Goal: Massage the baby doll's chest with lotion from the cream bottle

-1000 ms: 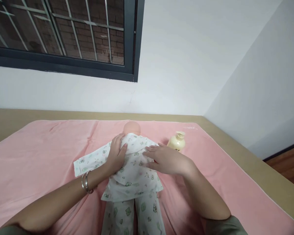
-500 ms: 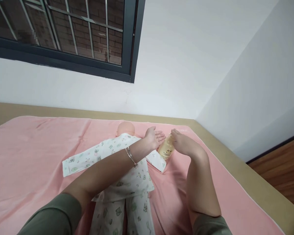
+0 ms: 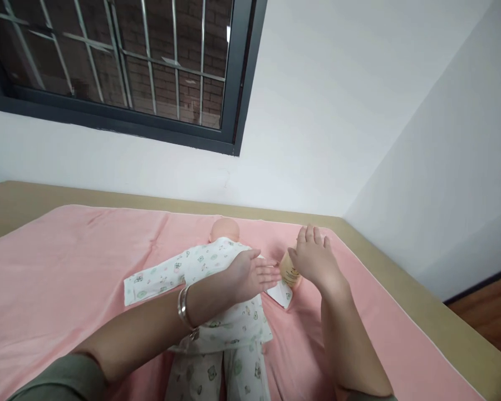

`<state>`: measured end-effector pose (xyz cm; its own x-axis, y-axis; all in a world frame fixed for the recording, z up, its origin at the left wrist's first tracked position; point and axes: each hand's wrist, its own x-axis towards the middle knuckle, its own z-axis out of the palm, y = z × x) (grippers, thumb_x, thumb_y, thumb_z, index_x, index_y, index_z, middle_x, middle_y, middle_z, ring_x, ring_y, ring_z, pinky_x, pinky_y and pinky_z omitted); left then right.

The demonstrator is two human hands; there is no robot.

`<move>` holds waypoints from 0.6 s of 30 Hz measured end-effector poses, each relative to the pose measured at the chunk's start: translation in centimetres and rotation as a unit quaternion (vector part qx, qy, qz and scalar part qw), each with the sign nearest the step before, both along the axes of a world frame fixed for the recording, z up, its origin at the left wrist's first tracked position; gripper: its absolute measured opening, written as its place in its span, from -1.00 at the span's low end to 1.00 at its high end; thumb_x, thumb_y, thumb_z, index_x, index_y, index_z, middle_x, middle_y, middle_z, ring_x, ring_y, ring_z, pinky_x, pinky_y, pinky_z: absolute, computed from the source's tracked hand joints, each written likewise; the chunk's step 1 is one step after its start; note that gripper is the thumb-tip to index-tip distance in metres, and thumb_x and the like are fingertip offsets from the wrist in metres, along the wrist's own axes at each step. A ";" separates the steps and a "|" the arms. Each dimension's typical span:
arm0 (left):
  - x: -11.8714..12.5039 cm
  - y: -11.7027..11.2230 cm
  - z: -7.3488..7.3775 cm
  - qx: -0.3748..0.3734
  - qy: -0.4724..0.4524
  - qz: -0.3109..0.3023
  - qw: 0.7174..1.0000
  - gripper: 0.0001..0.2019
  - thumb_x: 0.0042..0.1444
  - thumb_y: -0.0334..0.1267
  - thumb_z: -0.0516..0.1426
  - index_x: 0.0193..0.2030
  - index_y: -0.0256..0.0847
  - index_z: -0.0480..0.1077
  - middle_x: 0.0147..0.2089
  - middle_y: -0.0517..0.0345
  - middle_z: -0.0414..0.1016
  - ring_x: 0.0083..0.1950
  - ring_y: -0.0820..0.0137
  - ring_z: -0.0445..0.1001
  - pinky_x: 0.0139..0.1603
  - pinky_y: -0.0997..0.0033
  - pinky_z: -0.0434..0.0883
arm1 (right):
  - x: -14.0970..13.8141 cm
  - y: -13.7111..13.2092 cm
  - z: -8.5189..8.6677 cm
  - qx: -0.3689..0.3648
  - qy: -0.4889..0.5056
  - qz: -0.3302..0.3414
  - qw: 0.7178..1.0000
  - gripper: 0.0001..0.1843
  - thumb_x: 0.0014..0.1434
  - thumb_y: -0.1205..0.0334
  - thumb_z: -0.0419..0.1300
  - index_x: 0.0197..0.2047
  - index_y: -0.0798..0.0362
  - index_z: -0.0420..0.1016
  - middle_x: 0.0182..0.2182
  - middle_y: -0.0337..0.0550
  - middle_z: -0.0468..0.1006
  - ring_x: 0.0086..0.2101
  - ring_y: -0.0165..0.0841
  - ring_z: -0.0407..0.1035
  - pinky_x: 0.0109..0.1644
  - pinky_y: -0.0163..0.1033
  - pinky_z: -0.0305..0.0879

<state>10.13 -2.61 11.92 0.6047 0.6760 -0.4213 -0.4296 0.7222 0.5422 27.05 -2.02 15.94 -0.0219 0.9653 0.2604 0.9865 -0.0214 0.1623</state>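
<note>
A baby doll (image 3: 224, 229) in white printed pyjamas (image 3: 200, 262) lies on its back on a pink towel (image 3: 67, 267). My left hand (image 3: 250, 274) is open, palm up, above the doll's chest, its fingers reaching toward a cream pump bottle (image 3: 289, 272). My right hand (image 3: 314, 259) rests flat on top of that bottle with the fingers stretched out, hiding the pump head. A metal bangle (image 3: 184, 307) sits on my left wrist.
The towel covers a tan bed (image 3: 404, 289) set into a corner of white walls. A dark-framed barred window (image 3: 121, 72) is at the upper left. Wooden floor (image 3: 490, 303) shows at the right past the bed's edge.
Both hands left the doll's chest and moved right to the bottle. The left hand turned palm up beside it and the right hand settled on its top.
</note>
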 end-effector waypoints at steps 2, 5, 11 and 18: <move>-1.8 -1.3 0.0 0.019 -0.023 0.017 0.999 -0.36 0.29 -0.01 -0.12 0.26 -0.60 0.19 0.21 -0.48 0.36 0.24 0.12 0.41 0.22 0.21 0.36 | -2.0 -0.5 -0.4 0.063 0.061 0.090 0.992 -0.25 0.35 0.11 -0.07 0.42 0.43 -0.15 0.39 0.43 -0.11 0.38 0.08 -0.27 0.35 0.29 -0.14; -4.2 -2.3 0.7 0.088 -0.080 0.000 0.993 -0.31 0.29 0.14 -0.21 0.23 -0.44 0.28 0.17 -0.29 0.44 0.27 0.15 0.38 0.30 0.20 0.27 | -6.5 -1.9 -2.0 0.089 0.144 0.281 0.945 -0.22 0.39 0.04 -0.14 0.46 0.32 -0.35 0.42 0.31 -0.19 0.40 -0.04 -0.39 0.37 0.27 -0.11; -8.2 -0.5 2.5 0.210 -0.047 0.024 0.976 -0.22 0.22 0.30 -0.32 0.21 -0.23 0.33 0.21 -0.15 0.42 0.31 0.14 0.34 0.35 0.01 0.20 | -11.5 -4.6 -5.7 0.082 0.131 0.448 0.881 -0.11 0.29 -0.01 0.05 0.43 0.40 -0.20 0.41 0.36 -0.19 0.39 0.13 -0.45 0.37 0.38 -0.21; -6.6 -1.5 0.4 0.285 0.130 0.126 0.941 -0.29 0.32 0.13 -0.41 0.22 -0.17 0.34 0.20 -0.09 0.43 0.33 0.20 0.31 0.22 -0.14 0.34 | -11.5 -7.4 -5.9 0.088 0.103 0.571 0.810 -0.19 0.26 -0.14 0.06 0.42 0.13 0.02 0.39 0.11 0.04 0.39 0.05 -0.25 0.41 0.28 -0.28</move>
